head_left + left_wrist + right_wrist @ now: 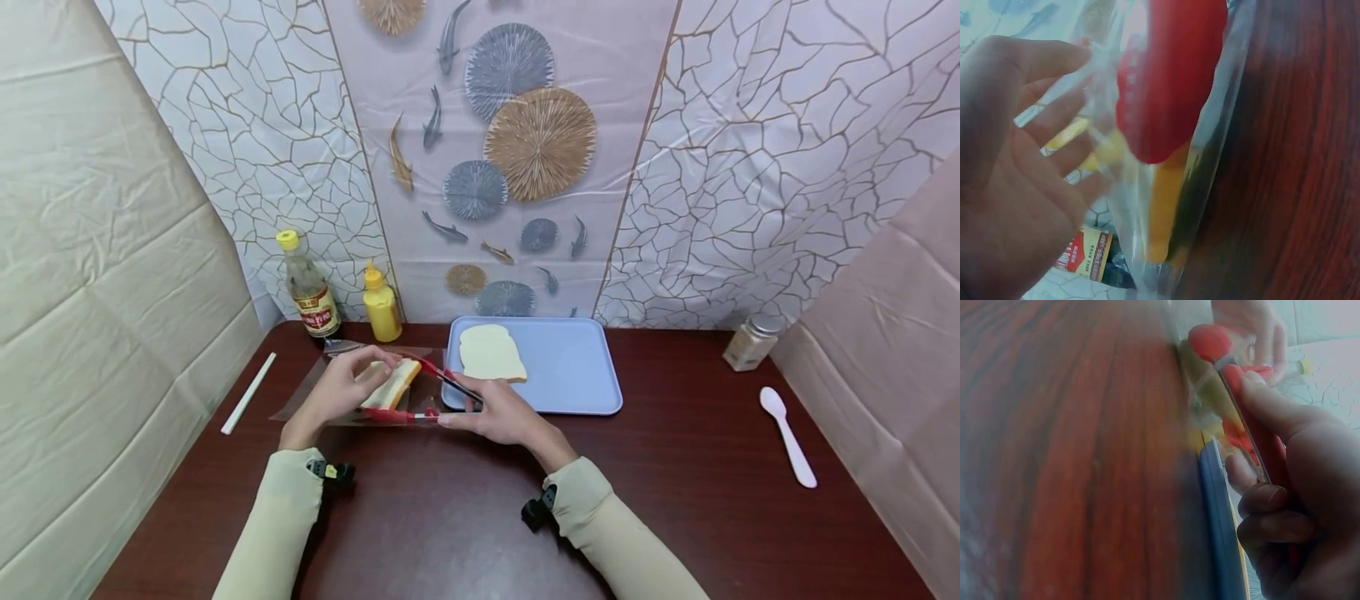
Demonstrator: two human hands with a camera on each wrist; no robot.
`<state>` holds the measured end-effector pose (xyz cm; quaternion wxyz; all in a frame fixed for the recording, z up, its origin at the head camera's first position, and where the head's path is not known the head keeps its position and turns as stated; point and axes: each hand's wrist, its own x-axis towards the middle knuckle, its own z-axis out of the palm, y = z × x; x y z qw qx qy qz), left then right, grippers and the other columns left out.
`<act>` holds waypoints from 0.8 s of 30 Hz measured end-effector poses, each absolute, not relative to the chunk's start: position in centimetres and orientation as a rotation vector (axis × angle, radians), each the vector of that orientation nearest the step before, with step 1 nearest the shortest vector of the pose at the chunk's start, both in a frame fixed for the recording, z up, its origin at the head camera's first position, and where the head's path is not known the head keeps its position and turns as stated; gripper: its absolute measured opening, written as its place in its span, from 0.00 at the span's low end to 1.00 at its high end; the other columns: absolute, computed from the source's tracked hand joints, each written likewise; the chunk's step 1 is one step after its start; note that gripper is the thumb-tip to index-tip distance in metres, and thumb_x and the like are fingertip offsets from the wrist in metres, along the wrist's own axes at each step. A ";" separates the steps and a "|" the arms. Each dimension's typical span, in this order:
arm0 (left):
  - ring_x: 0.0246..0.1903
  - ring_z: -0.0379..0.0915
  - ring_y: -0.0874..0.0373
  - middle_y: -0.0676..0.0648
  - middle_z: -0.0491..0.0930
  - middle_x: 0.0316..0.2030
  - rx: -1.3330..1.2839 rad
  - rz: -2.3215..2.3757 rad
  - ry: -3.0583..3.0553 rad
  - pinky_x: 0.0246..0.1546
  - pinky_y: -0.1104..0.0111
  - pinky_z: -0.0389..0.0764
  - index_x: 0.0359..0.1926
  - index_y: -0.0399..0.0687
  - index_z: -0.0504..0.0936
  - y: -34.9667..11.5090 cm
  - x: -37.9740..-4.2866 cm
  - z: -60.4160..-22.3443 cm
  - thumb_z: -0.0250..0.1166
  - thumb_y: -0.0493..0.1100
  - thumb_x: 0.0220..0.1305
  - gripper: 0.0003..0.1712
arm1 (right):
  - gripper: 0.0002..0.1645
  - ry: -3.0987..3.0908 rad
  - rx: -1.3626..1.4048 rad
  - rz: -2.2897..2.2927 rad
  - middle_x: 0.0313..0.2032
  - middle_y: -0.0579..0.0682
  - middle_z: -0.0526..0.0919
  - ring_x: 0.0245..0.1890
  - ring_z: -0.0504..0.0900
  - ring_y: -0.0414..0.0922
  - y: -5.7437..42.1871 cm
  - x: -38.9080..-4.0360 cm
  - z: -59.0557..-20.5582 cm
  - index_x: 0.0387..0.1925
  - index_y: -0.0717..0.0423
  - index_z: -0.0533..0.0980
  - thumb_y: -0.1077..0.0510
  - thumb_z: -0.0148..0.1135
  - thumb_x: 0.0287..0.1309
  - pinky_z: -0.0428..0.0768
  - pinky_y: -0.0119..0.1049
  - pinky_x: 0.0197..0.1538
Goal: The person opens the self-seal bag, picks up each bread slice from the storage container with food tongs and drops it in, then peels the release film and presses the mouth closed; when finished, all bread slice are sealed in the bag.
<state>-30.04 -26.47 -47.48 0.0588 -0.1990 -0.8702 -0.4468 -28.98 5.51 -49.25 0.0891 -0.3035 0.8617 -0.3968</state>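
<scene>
My right hand point(504, 411) grips red-tipped tongs point(1254, 422), with the thumb along one arm and the fingers round the other. The tongs' red tips reach left into a clear plastic bag point(1235, 94), one on each side of a slice of bread point(392, 387) with an orange-brown crust. At the bag's left part, my left hand point(341, 385) pinches the film between thumb and fingers. In the left wrist view, a red tip point(1166, 94) shows through the plastic, with the crust point(1166, 212) below it. Another bread slice point(491, 352) lies on a light-blue tray point(573, 367) behind my right hand.
Behind the bag stand a sauce bottle point(311, 292) with a yellow cap and a yellow squeeze bottle point(382, 308). A white stick-like utensil point(249, 393) lies at the left. At the right are a seasoning jar point(752, 343) and a white spoon point(787, 435). Fabric walls enclose the table.
</scene>
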 end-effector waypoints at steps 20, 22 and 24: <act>0.32 0.73 0.55 0.54 0.91 0.51 -0.568 -1.130 -2.768 0.36 0.66 0.75 0.46 0.55 0.89 -26.5 -30.2 -48.4 0.69 0.42 0.76 0.04 | 0.52 2.630 -0.887 -1.013 0.25 0.45 0.76 0.21 0.66 0.35 8.2 -29.6 -47.6 0.81 0.43 0.68 0.32 0.77 0.62 0.69 0.31 0.28; 0.28 0.72 0.55 0.53 0.91 0.49 -0.558 -1.121 -2.777 0.33 0.66 0.75 0.46 0.55 0.89 -26.5 -30.2 -48.5 0.69 0.42 0.76 0.04 | 0.52 2.645 -0.890 -1.013 0.26 0.45 0.77 0.21 0.66 0.34 8.7 -29.5 -47.5 0.81 0.43 0.68 0.32 0.77 0.62 0.69 0.31 0.29; 0.26 0.71 0.55 0.53 0.90 0.46 -0.557 -1.091 -2.787 0.32 0.64 0.76 0.46 0.55 0.88 -26.6 -30.3 -48.7 0.68 0.42 0.76 0.04 | 0.52 2.646 -0.879 -1.019 0.27 0.45 0.78 0.21 0.65 0.35 9.3 -29.3 -47.5 0.81 0.42 0.68 0.32 0.77 0.62 0.69 0.32 0.28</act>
